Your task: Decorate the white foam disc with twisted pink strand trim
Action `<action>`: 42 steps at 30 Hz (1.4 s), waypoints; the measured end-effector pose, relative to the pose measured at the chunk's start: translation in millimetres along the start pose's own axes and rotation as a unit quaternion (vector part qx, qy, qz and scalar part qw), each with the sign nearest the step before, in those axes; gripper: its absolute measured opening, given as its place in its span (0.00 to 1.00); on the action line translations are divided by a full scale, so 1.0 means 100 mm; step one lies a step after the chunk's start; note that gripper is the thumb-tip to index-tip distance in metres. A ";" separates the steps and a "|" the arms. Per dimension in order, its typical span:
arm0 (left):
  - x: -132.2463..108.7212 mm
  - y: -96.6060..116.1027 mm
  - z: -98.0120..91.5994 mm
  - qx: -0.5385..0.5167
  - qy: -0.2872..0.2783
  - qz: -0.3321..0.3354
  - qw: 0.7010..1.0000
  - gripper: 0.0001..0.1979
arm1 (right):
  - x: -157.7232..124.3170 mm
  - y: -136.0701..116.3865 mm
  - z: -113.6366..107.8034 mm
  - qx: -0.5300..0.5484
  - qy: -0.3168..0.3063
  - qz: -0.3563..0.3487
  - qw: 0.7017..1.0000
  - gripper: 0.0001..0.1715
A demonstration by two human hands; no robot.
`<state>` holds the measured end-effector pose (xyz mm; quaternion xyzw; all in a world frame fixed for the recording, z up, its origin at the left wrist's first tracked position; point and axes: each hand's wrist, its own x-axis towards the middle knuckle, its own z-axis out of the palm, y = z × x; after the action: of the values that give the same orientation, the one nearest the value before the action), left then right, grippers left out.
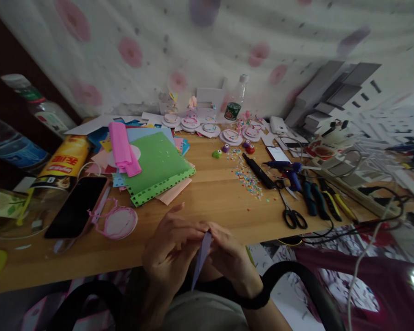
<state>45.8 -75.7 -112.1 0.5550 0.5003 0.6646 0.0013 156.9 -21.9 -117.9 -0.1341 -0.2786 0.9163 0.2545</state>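
Observation:
Just off the table's front edge, my left hand point(172, 248) and my right hand point(232, 257) meet fingertip to fingertip. Between them they pinch a narrow folded purple paper point(202, 259), which points down toward my lap. The fingers of both hands are closed on its upper end. A green sheet stack with a dotted border point(158, 165) lies beyond my left hand, with a pink roll point(120, 147) on it. Nearest on the left is a round white piece with pink string point(119, 222).
On the wooden table point(210, 197) are scissors point(291, 211), a blue glue gun point(288, 172), pliers point(313, 197), a black tool point(258, 171) and scattered confetti point(250, 181). A phone point(77, 207) lies left. Bottles and small decorated white discs stand behind. Cables hang over the right edge.

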 end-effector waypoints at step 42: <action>-0.05 0.00 -0.05 -0.044 -0.036 -0.076 0.996 0.06 | 0.07 -0.02 0.03 -0.026 0.007 0.009 1.000 0.24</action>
<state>44.1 -81.4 -114.9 0.5388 0.5108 0.6633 0.0940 150.8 -18.7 -114.9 -0.1496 -0.2991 0.9100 0.2451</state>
